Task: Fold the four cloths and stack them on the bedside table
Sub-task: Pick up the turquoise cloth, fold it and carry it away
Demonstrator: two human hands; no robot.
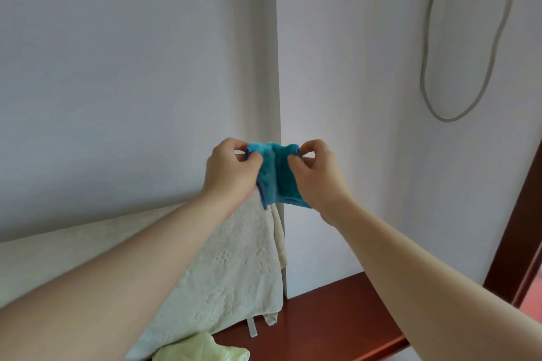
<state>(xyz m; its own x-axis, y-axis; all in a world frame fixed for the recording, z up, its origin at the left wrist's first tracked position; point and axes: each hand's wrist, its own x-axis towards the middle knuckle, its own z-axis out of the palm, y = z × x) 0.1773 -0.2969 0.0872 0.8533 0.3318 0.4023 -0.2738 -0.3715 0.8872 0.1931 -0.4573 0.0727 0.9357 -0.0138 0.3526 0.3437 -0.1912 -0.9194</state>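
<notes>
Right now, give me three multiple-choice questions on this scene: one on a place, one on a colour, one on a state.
1. Where is the grey cable loop? A on the floor. B on the white wall. C round a wrist.
2. What colour is the fluffy cloth? A red. B white. C teal.
3. How is that cloth held? A left hand and right hand pinch its top corners. B one hand only. C lying untouched.
B, it hangs against the wall; C, its pile is teal; A, both pinch it aloft.
</notes>
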